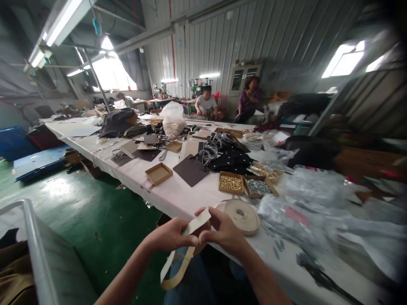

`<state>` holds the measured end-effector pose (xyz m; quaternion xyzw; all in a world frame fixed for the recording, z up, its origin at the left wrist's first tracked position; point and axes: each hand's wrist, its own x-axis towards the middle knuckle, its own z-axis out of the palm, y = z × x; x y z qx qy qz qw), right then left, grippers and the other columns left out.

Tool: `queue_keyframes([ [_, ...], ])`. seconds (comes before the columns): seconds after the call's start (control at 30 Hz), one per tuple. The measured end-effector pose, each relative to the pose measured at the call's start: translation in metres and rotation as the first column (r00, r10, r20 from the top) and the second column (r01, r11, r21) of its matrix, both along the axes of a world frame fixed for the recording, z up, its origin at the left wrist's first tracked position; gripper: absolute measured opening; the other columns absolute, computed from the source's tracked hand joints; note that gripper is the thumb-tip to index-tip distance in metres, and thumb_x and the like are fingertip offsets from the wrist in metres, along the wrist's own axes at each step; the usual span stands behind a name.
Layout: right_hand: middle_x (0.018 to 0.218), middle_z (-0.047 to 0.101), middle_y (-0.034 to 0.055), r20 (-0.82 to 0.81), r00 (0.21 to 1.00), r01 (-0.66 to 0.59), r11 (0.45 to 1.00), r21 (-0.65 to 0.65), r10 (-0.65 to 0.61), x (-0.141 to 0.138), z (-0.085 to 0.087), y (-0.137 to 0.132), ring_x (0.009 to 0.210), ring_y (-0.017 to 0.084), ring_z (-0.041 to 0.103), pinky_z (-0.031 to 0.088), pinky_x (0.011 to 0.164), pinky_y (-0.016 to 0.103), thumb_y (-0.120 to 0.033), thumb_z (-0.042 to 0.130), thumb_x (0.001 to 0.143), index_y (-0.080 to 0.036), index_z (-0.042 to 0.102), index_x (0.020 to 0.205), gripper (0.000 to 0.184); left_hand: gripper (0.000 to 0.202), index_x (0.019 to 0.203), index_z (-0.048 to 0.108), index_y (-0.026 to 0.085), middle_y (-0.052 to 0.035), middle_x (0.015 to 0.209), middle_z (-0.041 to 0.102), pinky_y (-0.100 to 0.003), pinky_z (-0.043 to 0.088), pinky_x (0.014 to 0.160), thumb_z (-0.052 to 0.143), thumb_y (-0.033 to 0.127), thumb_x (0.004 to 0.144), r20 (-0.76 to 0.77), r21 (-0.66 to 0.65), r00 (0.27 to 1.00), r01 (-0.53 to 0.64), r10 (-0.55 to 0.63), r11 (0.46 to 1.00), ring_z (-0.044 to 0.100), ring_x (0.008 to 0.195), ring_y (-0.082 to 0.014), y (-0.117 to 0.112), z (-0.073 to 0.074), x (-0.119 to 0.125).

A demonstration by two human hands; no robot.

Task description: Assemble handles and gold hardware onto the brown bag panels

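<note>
A cream-coloured strip (197, 222) lies between my two hands at the table's front edge. My left hand (170, 235) is closed on it, thumb pressed towards the other thumb. My right hand (221, 231) pinches the strip's other side, fingers curled behind it. Below them the strip hangs in a loop (178, 279) over my lap, pale on one face and tan on the other. Just beyond my right hand a wide roll of cream tape (242, 217) rests flat on the table. What my fingertips do behind the strip is hidden.
Cardboard boxes hold gold pieces (230, 182) and silver pieces (257, 186). Another cardboard box (159, 173) sits near the edge. Plastic bags (302, 212) and a black-handled tool (318, 271) lie to the right. A metal-rimmed bin (28, 224) stands left. Two people sit across the table.
</note>
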<state>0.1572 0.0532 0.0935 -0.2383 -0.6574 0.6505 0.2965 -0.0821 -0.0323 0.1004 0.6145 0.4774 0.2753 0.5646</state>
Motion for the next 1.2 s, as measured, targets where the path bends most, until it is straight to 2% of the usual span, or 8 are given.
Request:
queue_keyframes([
  [0.13, 0.092, 0.076, 0.0012, -0.015, 0.999, 0.039, 0.999, -0.004, -0.039, 0.020, -0.011, 0.004, 0.086, 0.021, 0.066, 0.052, 0.080, 0.031, -0.057, 0.101, 0.082, -0.020, 0.080, 0.103, 0.047, 0.053, 0.098, 0.079, 0.014, 0.0021, 0.077, 0.064, -0.023, 0.038, 0.062, 0.097, 0.061, 0.083, -0.032, -0.028, 0.999, 0.012, -0.013, 1.000, 0.051, 0.070, -0.0133, 0.008, 0.012, 0.013],
  [0.3, 0.086, 0.069, 0.0003, -0.028, 0.996, -0.089, 0.993, -0.076, 0.087, 0.052, -0.009, 0.003, 0.077, 0.015, 0.057, 0.043, 0.068, 0.026, -0.065, 0.097, 0.084, -0.017, 0.079, 0.100, 0.054, 0.053, 0.110, 0.087, 0.012, -0.0057, 0.090, 0.079, -0.023, 0.049, 0.064, 0.106, 0.048, 0.076, 0.041, -0.108, 0.998, 0.043, -0.039, 0.993, 0.064, 0.070, -0.0149, 0.013, 0.021, 0.011],
  [0.47, 0.075, 0.065, -0.0015, 0.042, 0.991, -0.121, 0.986, -0.118, 0.127, 0.070, 0.008, -0.005, 0.062, 0.011, 0.053, 0.039, 0.056, 0.024, -0.068, 0.080, 0.102, -0.017, 0.077, 0.103, 0.051, 0.087, 0.123, 0.084, 0.013, -0.0183, 0.111, 0.085, -0.029, 0.059, 0.064, 0.115, 0.058, 0.056, 0.321, -0.291, 0.925, 0.300, -0.202, 0.909, 0.075, 0.072, -0.0211, 0.015, 0.024, 0.015],
  [0.63, 0.099, 0.081, 0.0075, 0.030, 0.961, -0.269, 0.957, -0.108, 0.274, 0.083, 0.038, -0.013, 0.081, 0.019, 0.076, 0.058, 0.074, 0.028, -0.066, 0.071, 0.109, -0.018, 0.075, 0.110, 0.048, 0.079, 0.112, 0.080, 0.010, -0.0200, 0.092, 0.083, -0.027, 0.051, 0.052, 0.089, 0.083, 0.083, 0.455, -0.314, 0.863, 0.385, -0.219, 0.868, 0.071, 0.055, -0.0198, 0.018, 0.030, 0.038],
  [0.73, 0.088, 0.078, 0.0028, 0.112, 0.948, -0.283, 0.950, -0.130, 0.298, 0.093, 0.048, -0.015, 0.058, 0.011, 0.061, 0.045, 0.055, 0.023, -0.067, 0.072, 0.108, -0.019, 0.073, 0.114, 0.049, 0.078, 0.103, 0.078, 0.010, -0.0138, 0.073, 0.077, -0.024, 0.040, 0.043, 0.077, 0.087, 0.091, 0.457, -0.345, 0.868, 0.375, -0.195, 0.860, 0.061, 0.044, -0.0166, 0.018, 0.031, 0.051],
  [0.8, 0.078, 0.070, -0.0011, 0.173, 0.946, -0.257, 0.961, -0.105, 0.272, 0.100, 0.051, -0.015, 0.056, 0.009, 0.051, 0.034, 0.051, 0.022, -0.066, 0.076, 0.105, -0.018, 0.073, 0.109, 0.048, 0.072, 0.102, 0.080, 0.009, -0.0064, 0.063, 0.067, -0.023, 0.033, 0.041, 0.078, 0.081, 0.094, 0.435, -0.342, 0.879, 0.364, -0.198, 0.866, 0.051, 0.041, -0.0124, 0.016, 0.030, 0.058],
  [0.93, 0.072, 0.064, -0.0010, 0.259, 0.953, -0.172, 0.985, 0.034, 0.157, 0.113, 0.053, -0.019, 0.063, 0.011, 0.049, 0.033, 0.056, 0.026, -0.060, 0.076, 0.106, -0.018, 0.069, 0.088, 0.047, 0.065, 0.078, 0.073, 0.012, 0.0045, 0.052, 0.045, -0.022, 0.023, 0.044, 0.085, 0.075, 0.093, 0.406, -0.305, 0.905, 0.267, -0.129, 0.914, 0.032, 0.042, -0.0063, 0.010, 0.019, 0.067],
  [1.2, 0.071, 0.066, 0.0020, 0.106, 0.958, 0.201, 0.889, 0.410, -0.266, 0.103, 0.046, -0.053, 0.064, 0.017, 0.055, 0.040, 0.061, 0.032, -0.049, 0.064, 0.115, -0.023, 0.071, 0.085, 0.040, 0.069, 0.068, 0.067, 0.014, -0.0013, 0.058, 0.055, -0.026, 0.025, 0.050, 0.089, 0.077, 0.087, 0.379, -0.160, 0.925, 0.089, -0.022, 0.983, 0.039, 0.049, -0.0070, 0.002, -0.004, 0.087],
])
